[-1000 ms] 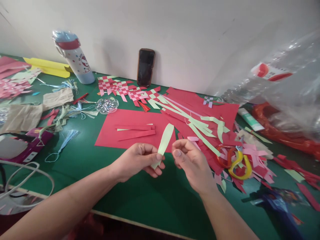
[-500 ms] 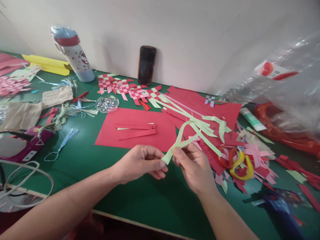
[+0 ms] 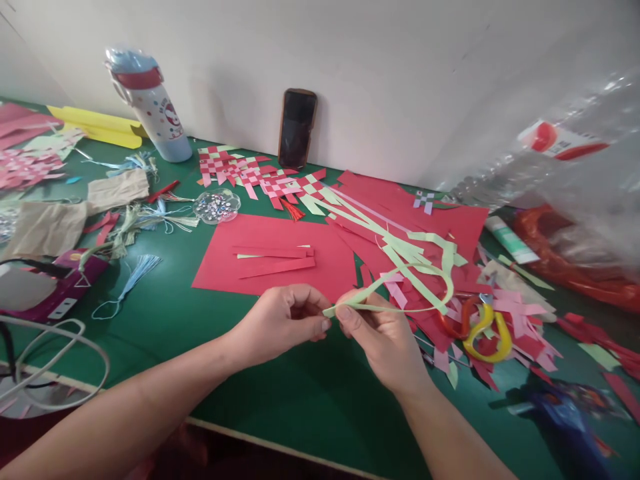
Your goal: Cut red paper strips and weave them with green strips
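A pale green paper strip [image 3: 444, 277] is bent into a long loop, its two ends together between my hands. My right hand [image 3: 383, 333] pinches the strip between thumb and fingers, the loop reaching out to the right above the paper scraps. At the strip's end, my left hand [image 3: 287, 323] closes thumb and fingers on the tip. Behind the hands lies a red paper sheet [image 3: 225, 260] with a few narrow red strips [image 3: 280, 267] on it. More pale green strips [image 3: 363, 213] lie in a heap to the right.
Scissors [image 3: 485, 333] with red and yellow handles rest among scraps at right. Woven paper pieces [image 3: 250, 175], a clear bead dish [image 3: 217, 206] and a phone [image 3: 297, 128] stand or lie toward the wall. A bottle [image 3: 150, 103] stands at back left, tassels [image 3: 131, 277] nearer.
The strip's loop has swung right and opened wider, now lying more level. Both hands remain close together, having shifted slightly left; the strip's end shows less between them.
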A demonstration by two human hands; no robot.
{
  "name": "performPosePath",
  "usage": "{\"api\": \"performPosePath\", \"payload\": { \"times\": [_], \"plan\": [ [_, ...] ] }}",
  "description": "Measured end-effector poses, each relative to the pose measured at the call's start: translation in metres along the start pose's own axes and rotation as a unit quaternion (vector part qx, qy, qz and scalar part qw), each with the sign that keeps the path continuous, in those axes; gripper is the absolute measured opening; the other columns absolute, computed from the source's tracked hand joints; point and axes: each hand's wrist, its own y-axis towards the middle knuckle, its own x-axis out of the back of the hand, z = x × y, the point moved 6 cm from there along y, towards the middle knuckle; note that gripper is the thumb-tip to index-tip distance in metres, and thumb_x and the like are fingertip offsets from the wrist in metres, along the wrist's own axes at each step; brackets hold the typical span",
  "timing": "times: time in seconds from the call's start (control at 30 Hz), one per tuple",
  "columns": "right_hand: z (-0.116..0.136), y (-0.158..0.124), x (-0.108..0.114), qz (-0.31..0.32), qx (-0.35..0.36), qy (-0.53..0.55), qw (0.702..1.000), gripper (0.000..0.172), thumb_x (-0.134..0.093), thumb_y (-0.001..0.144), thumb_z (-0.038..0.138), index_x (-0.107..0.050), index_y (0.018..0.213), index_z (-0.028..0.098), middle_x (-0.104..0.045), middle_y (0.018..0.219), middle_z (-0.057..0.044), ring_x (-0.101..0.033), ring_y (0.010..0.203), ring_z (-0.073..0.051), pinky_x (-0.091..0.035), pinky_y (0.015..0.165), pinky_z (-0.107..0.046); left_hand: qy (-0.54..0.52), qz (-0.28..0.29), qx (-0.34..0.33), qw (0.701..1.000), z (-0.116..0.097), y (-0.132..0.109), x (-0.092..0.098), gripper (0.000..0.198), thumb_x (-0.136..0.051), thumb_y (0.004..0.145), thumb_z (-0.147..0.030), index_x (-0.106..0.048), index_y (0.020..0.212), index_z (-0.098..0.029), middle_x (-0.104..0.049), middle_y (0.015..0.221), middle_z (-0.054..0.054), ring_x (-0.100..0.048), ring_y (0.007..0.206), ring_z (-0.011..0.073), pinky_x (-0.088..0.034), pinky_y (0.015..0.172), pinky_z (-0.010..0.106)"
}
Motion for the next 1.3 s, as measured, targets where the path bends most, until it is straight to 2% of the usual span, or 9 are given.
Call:
{"api": "performPosePath", "payload": {
  "times": [0.1,0.37,0.63,0.83,1.3],
  "plan": [
    [0.0009,0.0001,-0.0001,-0.002,0.008,-0.013,1.0,0.028,-0.063,0.091,0.042,-0.061,0.072,0.021,-0.052,0.062,0.003,-0.047,0.058,-0.011,-0.041,0.055,-0.024,-0.026,0.01,0.004,1.0,-0.0003,0.0009,-0.0016,0.012,-0.071,0.081,-0.023,-0.068,0.087,-0.013,-0.068,0.07,-0.001,-0.064,0.064,0.008,-0.053,0.065,0.019],
    [0.0035,0.0011,0.0007,-0.01,0.008,-0.032,0.999,0.025,-0.062,0.091,0.042,-0.064,0.078,0.021,-0.052,0.061,0.003,-0.046,0.057,-0.011,-0.04,0.053,-0.024,-0.05,-0.011,0.007,0.999,-0.0019,0.0012,-0.0004,0.011,-0.072,0.078,-0.022,-0.068,0.082,-0.013,-0.069,0.071,-0.001,-0.066,0.065,0.0089,-0.055,0.066,0.02],
    [0.004,-0.0007,0.0011,-0.034,0.013,-0.058,0.998,0.025,-0.064,0.089,0.04,-0.065,0.074,0.021,-0.056,0.063,0.001,-0.047,0.056,-0.012,-0.04,0.052,-0.025,-0.043,-0.021,0.015,0.999,-0.0029,0.0002,0.0004,0.013,-0.073,0.077,-0.023,-0.069,0.083,-0.013,-0.069,0.072,0.0,-0.068,0.066,0.0114,-0.057,0.067,0.023],
    [0.0061,0.0005,-0.0011,-0.026,0.02,-0.05,0.998,0.032,-0.063,0.09,0.038,-0.06,0.064,0.02,-0.056,0.062,0.001,-0.047,0.056,-0.011,-0.042,0.053,-0.023,-0.025,-0.026,0.016,0.999,-0.0027,-0.0002,0.0015,0.011,-0.071,0.077,-0.023,-0.069,0.082,-0.013,-0.069,0.071,0.0,-0.069,0.067,0.0116,-0.057,0.067,0.023],
    [0.0041,-0.0014,0.0,-0.038,0.027,-0.068,0.997,0.023,-0.064,0.089,0.039,-0.068,0.075,0.021,-0.062,0.068,-0.001,-0.054,0.061,-0.014,-0.046,0.058,-0.026,0.0,-0.023,0.011,1.0,-0.0029,-0.0012,0.0006,0.014,-0.072,0.077,-0.026,-0.069,0.084,-0.014,-0.069,0.071,0.0,-0.068,0.068,0.012,-0.055,0.067,0.022]
  ]
}}
